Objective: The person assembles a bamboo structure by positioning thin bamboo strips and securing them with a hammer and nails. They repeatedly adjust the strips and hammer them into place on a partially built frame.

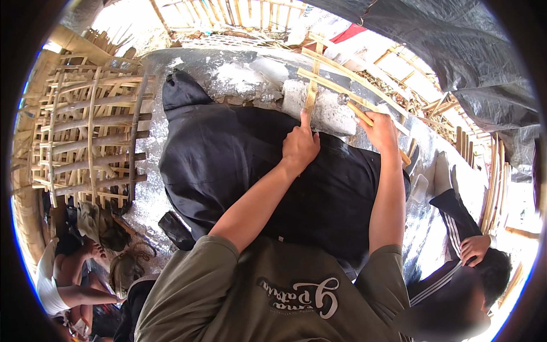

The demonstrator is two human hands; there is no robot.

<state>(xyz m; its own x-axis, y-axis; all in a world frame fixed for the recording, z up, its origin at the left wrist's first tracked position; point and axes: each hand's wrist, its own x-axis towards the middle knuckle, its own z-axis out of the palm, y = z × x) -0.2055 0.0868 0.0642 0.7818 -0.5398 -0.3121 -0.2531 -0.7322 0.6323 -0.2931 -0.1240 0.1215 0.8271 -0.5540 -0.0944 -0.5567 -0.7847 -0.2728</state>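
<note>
My left hand [301,147] is closed around the near end of an upright bamboo strip [311,98], its index finger laid along the strip. That strip crosses under longer bamboo slats [322,80] that slant from upper left to lower right. A pale, rough concrete block [296,94] lies beneath the crossing. In my right hand [380,131] is a hammer with a wooden handle and a small shiny metal head [343,98]. The hammer head is above the slats, right of the upright strip; whether it touches them I cannot tell.
Black cloth [245,154] covers my legs. A woven bamboo panel [94,125] stands at the left. One person [476,248] in a striped dark sleeve sits at lower right; another [71,279] is at lower left. A dark plastic sheet [456,51] hangs at upper right.
</note>
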